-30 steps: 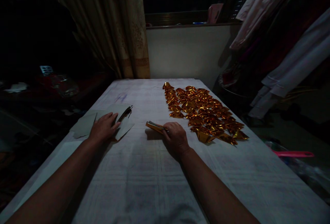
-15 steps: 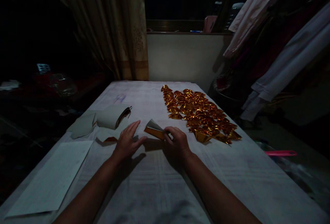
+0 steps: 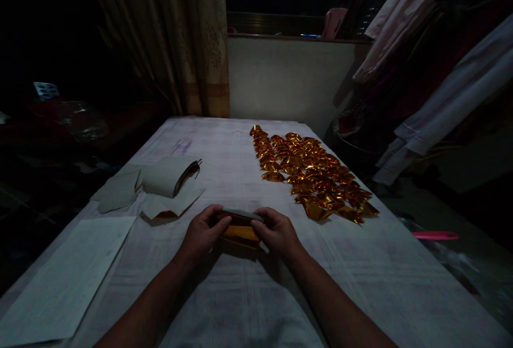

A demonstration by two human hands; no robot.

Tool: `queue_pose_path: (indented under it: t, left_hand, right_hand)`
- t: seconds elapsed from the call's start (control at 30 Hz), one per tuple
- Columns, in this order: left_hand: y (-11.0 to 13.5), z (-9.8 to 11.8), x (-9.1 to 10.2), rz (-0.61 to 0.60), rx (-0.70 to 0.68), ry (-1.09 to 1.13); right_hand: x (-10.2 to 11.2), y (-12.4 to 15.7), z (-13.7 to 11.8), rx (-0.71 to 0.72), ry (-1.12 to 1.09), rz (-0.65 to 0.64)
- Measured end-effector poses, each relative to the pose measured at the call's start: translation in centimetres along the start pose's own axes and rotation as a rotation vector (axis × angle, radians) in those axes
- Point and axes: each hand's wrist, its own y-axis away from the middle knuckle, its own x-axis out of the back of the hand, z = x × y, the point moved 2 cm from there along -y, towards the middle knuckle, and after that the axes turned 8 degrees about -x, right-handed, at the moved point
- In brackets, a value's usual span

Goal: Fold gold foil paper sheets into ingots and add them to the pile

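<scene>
Between my two hands is a partly folded sheet of gold foil paper [image 3: 240, 233], its pale back showing along the upper edge and its gold side facing me. My left hand [image 3: 206, 230] is closed on its left end, thumb in front. At the other end my right hand [image 3: 276, 230] pinches the paper the same way. A heap of folded gold foil pieces [image 3: 310, 169] lies to the right, beyond my right hand. Left of my left hand sit a curled stack of paper sheets [image 3: 164, 177] and a loose sheet [image 3: 170, 206] with a gold underside.
A white sheet [image 3: 68, 278] lies at the table's left edge, near another pale stack [image 3: 118, 192]. A plaid cloth covers the table [image 3: 256, 294]. Clothes [image 3: 433, 107] hang at the right, and a curtain [image 3: 192, 43] hangs behind. A pink handle [image 3: 435, 236] shows beside the table.
My left hand has closed on the paper's left end; it was open beside it before. The paper has turned level and come slightly nearer, held at both ends. The view has shifted a little.
</scene>
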Motion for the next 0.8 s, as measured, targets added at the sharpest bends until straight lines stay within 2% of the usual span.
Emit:
queue_pose_path:
  t: [0.17, 0.4, 0.6, 0.8]
  left_hand:
    - [0.29, -0.63, -0.06, 0.020, 0.040, -0.037]
    - [0.17, -0.32, 0.00, -0.026, -0.040, -0.227]
    - [0.31, -0.52, 0.20, 0.011, -0.064, -0.223]
    - [0.39, -0.63, 0.12, 0.005, -0.045, -0.216]
  right_hand:
    - [0.30, 0.02, -0.05, -0.050, -0.023, 0.017]
    - [0.50, 0.00, -0.37, -0.046, 0.080, 0.031]
    - [0.38, 0.06, -0.22, -0.080, -0.010, -0.011]
    - [0.49, 0.10, -0.46, -0.086, -0.029, 0.010]
